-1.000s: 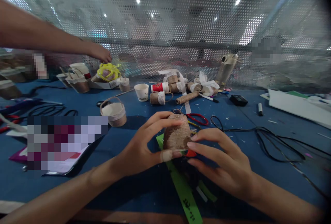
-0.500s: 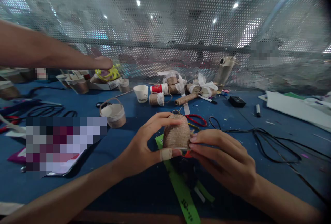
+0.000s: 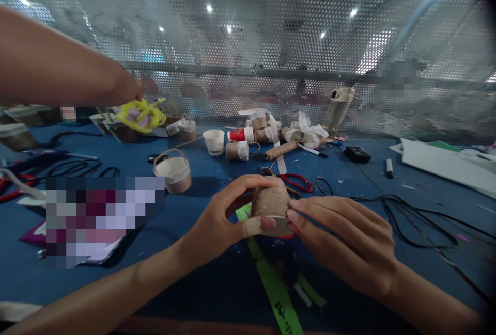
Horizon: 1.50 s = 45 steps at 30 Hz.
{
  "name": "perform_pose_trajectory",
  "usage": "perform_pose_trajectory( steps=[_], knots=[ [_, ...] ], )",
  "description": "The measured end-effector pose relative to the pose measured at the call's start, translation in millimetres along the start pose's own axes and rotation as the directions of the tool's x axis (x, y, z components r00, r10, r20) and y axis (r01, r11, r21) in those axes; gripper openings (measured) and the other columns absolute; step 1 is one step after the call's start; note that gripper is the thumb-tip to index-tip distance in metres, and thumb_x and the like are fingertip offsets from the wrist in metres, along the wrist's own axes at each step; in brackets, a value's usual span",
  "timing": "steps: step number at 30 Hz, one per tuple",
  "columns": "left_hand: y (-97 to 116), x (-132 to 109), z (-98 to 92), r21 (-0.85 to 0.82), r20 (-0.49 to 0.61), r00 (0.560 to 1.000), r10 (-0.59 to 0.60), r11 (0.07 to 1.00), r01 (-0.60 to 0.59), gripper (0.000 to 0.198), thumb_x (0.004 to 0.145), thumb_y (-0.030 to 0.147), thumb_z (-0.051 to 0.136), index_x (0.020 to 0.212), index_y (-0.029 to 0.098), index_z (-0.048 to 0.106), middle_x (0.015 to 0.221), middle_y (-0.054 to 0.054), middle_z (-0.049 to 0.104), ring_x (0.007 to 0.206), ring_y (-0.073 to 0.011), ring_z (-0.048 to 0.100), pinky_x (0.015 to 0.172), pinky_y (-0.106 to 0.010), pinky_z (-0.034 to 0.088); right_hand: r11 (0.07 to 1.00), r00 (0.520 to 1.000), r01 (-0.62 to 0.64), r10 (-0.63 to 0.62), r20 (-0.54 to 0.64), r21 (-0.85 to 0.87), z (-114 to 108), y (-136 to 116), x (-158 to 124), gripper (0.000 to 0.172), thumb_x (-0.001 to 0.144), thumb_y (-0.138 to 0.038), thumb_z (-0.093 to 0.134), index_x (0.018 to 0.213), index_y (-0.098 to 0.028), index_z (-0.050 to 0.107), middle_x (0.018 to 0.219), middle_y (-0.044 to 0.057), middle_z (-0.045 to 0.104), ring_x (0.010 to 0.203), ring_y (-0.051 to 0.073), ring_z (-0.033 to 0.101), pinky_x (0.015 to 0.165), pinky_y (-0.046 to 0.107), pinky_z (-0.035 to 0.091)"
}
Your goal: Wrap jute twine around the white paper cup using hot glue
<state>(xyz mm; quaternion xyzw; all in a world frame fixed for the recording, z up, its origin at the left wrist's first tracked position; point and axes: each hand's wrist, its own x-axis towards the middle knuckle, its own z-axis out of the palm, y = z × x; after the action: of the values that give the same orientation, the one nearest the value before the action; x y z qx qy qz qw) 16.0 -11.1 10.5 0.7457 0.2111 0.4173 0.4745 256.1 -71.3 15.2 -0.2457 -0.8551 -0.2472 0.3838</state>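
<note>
A paper cup wrapped in brown twine (image 3: 270, 200) is tilted on its side in front of me, its pale round end towards me. My left hand (image 3: 222, 216) grips it, fingers over the top and a bandaged thumb under the near rim. From the other side, the closed fingertips of my right hand (image 3: 346, 239) press on the cup's right wall; whether they pinch a strand of twine is hidden. Below the cup lies a green strip with writing (image 3: 271, 283). Red-handled scissors (image 3: 298, 181) rest just behind it.
A twine-handled basket cup (image 3: 179, 176) stands to the left. Further back are a white paper cup (image 3: 213, 142), a twine roll (image 3: 281, 150) and several wrapped cups. Black cable (image 3: 391, 221) loops at the right. Another person's arm (image 3: 65, 66) reaches over the left side with a yellow bundle (image 3: 143, 116).
The wrapped cup has tipped so that its pale end shows more; my right fingers have stayed at its side. The other person's hand has moved left, lifting the yellow bundle from the box.
</note>
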Motion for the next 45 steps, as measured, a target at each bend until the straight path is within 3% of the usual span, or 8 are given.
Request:
perform_pose_trajectory(
  steps=[6,12,19,24,32,38,41,45],
  knots=[
    [0.4,-0.9,2.8,-0.022,-0.011,1.0,-0.006,1.0,0.005,0.046,0.082,0.03,0.08,0.125,0.025,0.063,0.135,-0.007,0.061,0.125,-0.0244,0.062,0.106,-0.034,0.053,0.999,0.999,-0.025,0.026,-0.019,0.032,1.6,0.6,-5.2,0.024,0.084,-0.004,0.07,0.106,-0.011,0.074,0.101,0.011,0.079,0.097,0.023,0.074,0.079,0.035,0.064],
    [1.2,-2.5,2.3,0.073,-0.033,0.998,0.051,0.996,-0.049,0.049,0.08,0.03,0.082,0.125,0.026,0.063,0.134,-0.008,0.06,0.127,-0.0261,0.06,0.105,-0.034,0.053,0.995,0.989,-0.101,0.101,-0.104,0.01,4.9,-1.9,-1.3,0.02,0.085,-0.006,0.073,0.098,-0.02,0.071,0.092,0.005,0.079,0.083,0.02,0.075,0.067,0.033,0.065],
    [-3.9,-4.8,0.2,0.301,-0.014,0.983,0.181,0.939,-0.168,0.061,0.074,0.035,0.086,0.128,0.028,0.06,0.134,-0.009,0.059,0.121,-0.0273,0.06,0.112,-0.045,0.047,0.998,0.999,-0.021,0.023,-0.024,0.066,2.8,-0.9,-12.1,0.026,0.088,-0.004,0.065,0.112,-0.012,0.071,0.107,0.011,0.078,0.098,0.024,0.074,0.074,0.037,0.066],
    [-3.0,-4.9,0.7,0.349,0.004,0.972,0.237,0.91,-0.223,0.06,0.073,0.036,0.087,0.125,0.026,0.06,0.128,-0.009,0.059,0.118,-0.0263,0.061,0.107,-0.042,0.051,0.997,0.999,-0.019,0.021,-0.027,0.075,0.4,0.0,-12.2,0.024,0.087,0.0,0.063,0.107,-0.01,0.073,0.105,0.011,0.078,0.098,0.023,0.074,0.077,0.035,0.064],
    [-4.5,-4.0,-0.9,0.4,-0.03,0.971,0.235,0.893,-0.204,0.058,0.074,0.038,0.086,0.125,0.026,0.06,0.127,-0.009,0.059,0.117,-0.0262,0.061,0.105,-0.042,0.053,0.994,0.992,-0.094,0.097,-0.08,0.049,6.5,-0.8,-8.4,0.02,0.085,0.002,0.072,0.102,-0.008,0.072,0.098,0.01,0.077,0.093,0.019,0.072,0.079,0.032,0.06],
    [-4.5,-3.4,-2.3,0.318,-0.086,0.984,0.156,0.94,-0.122,0.051,0.077,0.032,0.084,0.123,0.027,0.062,0.131,-0.007,0.058,0.123,-0.0244,0.059,0.101,-0.033,0.055,0.995,0.992,-0.102,0.103,-0.068,0.016,12.2,1.0,-7.3,0.024,0.083,0.002,0.075,0.106,-0.006,0.072,0.1,0.011,0.078,0.096,0.019,0.071,0.083,0.032,0.059],
    [-3.0,-1.5,-5.1,0.185,-0.134,0.988,0.071,0.982,-0.046,0.045,0.081,0.032,0.081,0.122,0.028,0.062,0.132,-0.005,0.06,0.121,-0.0216,0.061,0.098,-0.028,0.055,0.994,0.992,-0.109,0.109,-0.066,0.005,13.4,4.2,-7.6,0.028,0.085,0.003,0.072,0.111,-0.006,0.072,0.103,0.012,0.077,0.099,0.019,0.07,0.086,0.031,0.058],
    [-2.5,1.3,-12.8,-0.023,-0.214,0.977,-0.008,1.0,0.003,0.039,0.086,0.038,0.075,0.121,0.025,0.063,0.125,-0.006,0.066,0.111,-0.0203,0.065,0.093,-0.026,0.055,0.979,0.98,-0.193,0.195,-0.024,0.072,16.2,10.1,-9.8,0.018,0.088,0.001,0.07,0.102,-0.01,0.072,0.099,0.01,0.077,0.093,0.017,0.071,0.084,0.029,0.057]
  ],
)
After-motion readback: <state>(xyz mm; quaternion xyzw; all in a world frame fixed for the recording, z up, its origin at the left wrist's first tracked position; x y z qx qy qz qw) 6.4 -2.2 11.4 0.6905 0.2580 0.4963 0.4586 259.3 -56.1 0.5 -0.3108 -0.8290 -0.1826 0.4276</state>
